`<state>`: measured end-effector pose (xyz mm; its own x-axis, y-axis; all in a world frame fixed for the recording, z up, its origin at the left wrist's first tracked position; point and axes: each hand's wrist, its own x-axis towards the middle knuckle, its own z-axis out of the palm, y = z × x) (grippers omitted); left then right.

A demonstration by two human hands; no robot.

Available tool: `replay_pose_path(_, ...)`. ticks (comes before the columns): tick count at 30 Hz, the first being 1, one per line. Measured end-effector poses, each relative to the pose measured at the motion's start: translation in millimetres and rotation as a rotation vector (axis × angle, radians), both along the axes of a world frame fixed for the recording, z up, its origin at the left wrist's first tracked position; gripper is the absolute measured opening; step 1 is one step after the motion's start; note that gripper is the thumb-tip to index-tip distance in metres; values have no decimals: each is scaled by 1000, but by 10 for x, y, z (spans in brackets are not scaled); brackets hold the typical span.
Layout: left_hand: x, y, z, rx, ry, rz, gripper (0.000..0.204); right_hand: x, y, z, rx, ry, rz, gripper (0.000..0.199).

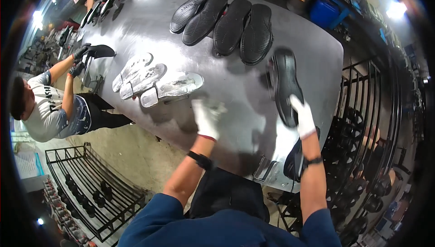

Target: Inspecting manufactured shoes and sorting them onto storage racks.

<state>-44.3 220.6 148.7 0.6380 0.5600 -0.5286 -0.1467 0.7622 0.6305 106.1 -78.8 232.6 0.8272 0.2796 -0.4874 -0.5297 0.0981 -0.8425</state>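
Blue shirt (217, 229): nearest my camera.
Right hand (304, 118): holding a black shoe sole (286, 77) — near the bench's (317, 43) right edge.
Left hand (207, 119): blurry — I can't tell its grip.

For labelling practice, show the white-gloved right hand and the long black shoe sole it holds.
White-gloved right hand (304, 117): head view, middle of the glove.
Long black shoe sole (286, 83): head view, middle of its length.
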Motion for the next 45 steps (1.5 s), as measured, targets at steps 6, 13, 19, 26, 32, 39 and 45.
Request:
replay_pose_path(6, 416, -1591, -248, 954, 176, -766, 55, -2103, -1073, -279, -156, 198, -188, 56)
replay_pose_path(13, 225, -1802, -460, 1287, 250, -1474, 30, -3368, -1150, -312, -61, 241, -289, 59)
replay_pose_path(19, 314, -1960, -446, 1366, 348, -1362, 35, -2453, -631, 654, -842, -442, 23, 81)
replay_pose_path(26, -19, -2112, 60, 484, -14, -860, 48, -2286, -175, 624, -1195, -759, -56, 79)
replay_pose_path(32, -1038, -2249, 801, 843, -159, -966, 45, -3762, -933, 210, -962, -1103, -35, 101)
replay_pose_path(39, -366, -2224, 853, 494, 39, -697, 50, -3482, -1780, 959, -887, -1128, -58, 80)
replay_pose_path(45, 193, -2112, -723, 114, 54, -557, 50, -2723, -954, 371, -817, -630, -860, 88)
